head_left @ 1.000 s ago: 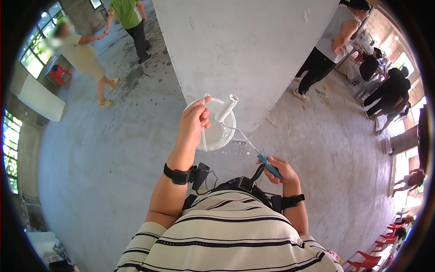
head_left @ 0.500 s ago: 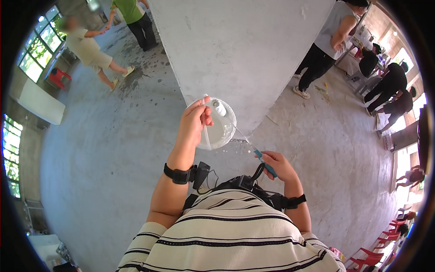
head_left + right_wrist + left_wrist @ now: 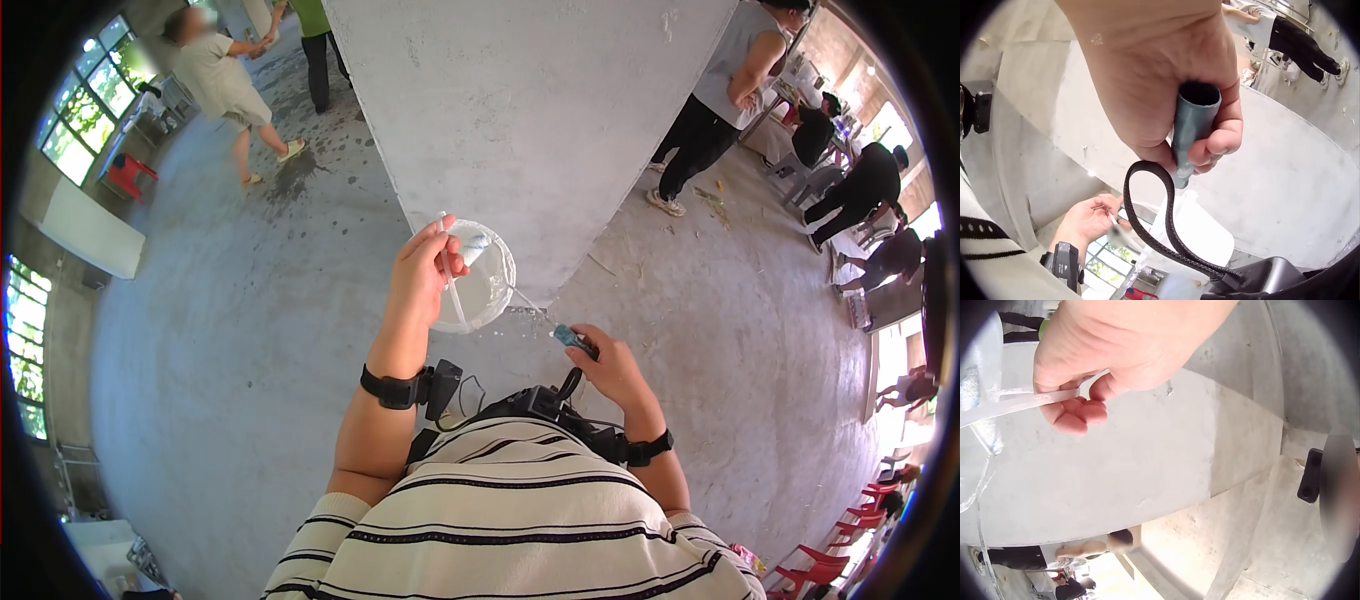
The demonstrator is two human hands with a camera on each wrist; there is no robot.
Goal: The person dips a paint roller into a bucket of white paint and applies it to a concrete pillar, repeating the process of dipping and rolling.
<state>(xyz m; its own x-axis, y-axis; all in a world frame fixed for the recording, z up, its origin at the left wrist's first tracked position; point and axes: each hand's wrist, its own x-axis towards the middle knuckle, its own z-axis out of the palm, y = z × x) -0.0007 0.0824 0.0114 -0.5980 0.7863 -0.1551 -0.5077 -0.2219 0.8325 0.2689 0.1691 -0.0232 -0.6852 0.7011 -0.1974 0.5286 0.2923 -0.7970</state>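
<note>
My left hand (image 3: 422, 270) grips the white strap handle (image 3: 453, 285) of a white bucket (image 3: 512, 275). In the left wrist view the same handle (image 3: 1019, 407) runs through the curled fingers. Inside the bucket sits the white head of a paint roller (image 3: 474, 246), partly behind my left fingers; its thin metal rod crosses the rim. The roller's blue-green handle (image 3: 574, 341) lies in my right hand (image 3: 612, 366), low and to the right of the bucket. The right wrist view shows the hollow end of this handle (image 3: 1194, 119) with fingers curled round it.
A broad grey pillar (image 3: 530, 120) rises just beyond the bucket, white drips on the floor (image 3: 510, 345) at its foot. A person in a grey top (image 3: 725, 90) stands to its right. Far left are another person (image 3: 225, 80) and a red stool (image 3: 130, 175).
The roller head has gone from above the rim down into the bucket. My right hand has shifted slightly left with the handle. My left hand keeps its grip, with the bucket shifting slightly left.
</note>
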